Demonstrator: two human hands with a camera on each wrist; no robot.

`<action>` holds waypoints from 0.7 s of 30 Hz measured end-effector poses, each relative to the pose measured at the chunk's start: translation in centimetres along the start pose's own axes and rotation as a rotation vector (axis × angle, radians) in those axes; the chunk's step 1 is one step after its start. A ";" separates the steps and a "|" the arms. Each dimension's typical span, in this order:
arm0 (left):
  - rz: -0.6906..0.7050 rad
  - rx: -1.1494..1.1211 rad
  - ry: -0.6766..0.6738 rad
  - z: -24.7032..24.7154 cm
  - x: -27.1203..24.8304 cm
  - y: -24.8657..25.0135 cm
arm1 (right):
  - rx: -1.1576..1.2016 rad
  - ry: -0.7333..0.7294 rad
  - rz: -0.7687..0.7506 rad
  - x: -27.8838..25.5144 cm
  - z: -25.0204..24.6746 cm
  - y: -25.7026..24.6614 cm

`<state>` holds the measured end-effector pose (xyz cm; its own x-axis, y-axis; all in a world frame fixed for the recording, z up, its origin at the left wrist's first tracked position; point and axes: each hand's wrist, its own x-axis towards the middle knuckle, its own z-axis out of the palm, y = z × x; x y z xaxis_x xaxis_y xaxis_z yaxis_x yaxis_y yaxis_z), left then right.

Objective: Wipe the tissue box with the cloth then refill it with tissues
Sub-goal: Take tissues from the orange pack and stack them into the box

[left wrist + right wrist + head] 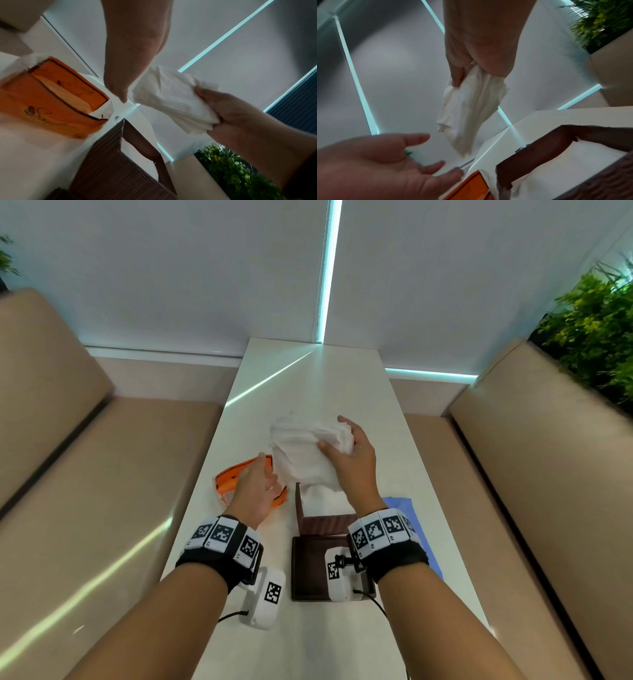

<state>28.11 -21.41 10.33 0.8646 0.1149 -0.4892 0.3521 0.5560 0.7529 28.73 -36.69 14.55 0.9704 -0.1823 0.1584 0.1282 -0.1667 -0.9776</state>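
My right hand (346, 445) grips a stack of white tissues (305, 453) by one end and holds it in the air above the table; the stack droops toward the open brown tissue box (325, 523). White tissue shows inside the box (565, 166). In the right wrist view the thumb and fingers pinch the stack (467, 108). My left hand (262, 482) hovers just left of the stack with palm up and fingers spread, holding nothing (388, 166). The brown lid (308, 570) lies flat in front of the box. A blue cloth (419, 529) lies to the right, partly hidden by my right wrist.
An orange tissue packet (236, 484), torn open, lies on the white table (318, 385) under my left hand. Beige benches (102, 474) flank the table on both sides. Green plants (596, 330) stand behind the right bench. Closed blinds fill the far wall.
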 end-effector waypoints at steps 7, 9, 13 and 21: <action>-0.163 -0.148 -0.333 0.8 -0.7 -0.2 | 0.031 -0.062 -0.094 -2.3 2.3 0.0; -0.102 -0.212 -0.365 0.8 -0.8 0.0 | 0.067 -0.035 -0.060 -2.4 2.5 0.0; 0.002 -0.426 -0.453 0.3 -1.0 -0.4 | 0.224 0.037 -0.011 -2.2 2.0 -0.1; 0.016 -0.426 -0.506 0.5 -1.1 -0.8 | -0.385 -0.138 -0.332 -2.6 2.1 0.7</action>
<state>27.00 -22.38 10.49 0.9669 -0.2170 -0.1342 0.2548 0.8464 0.4676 26.73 -34.34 13.18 0.9114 0.0656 0.4062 0.3742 -0.5427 -0.7520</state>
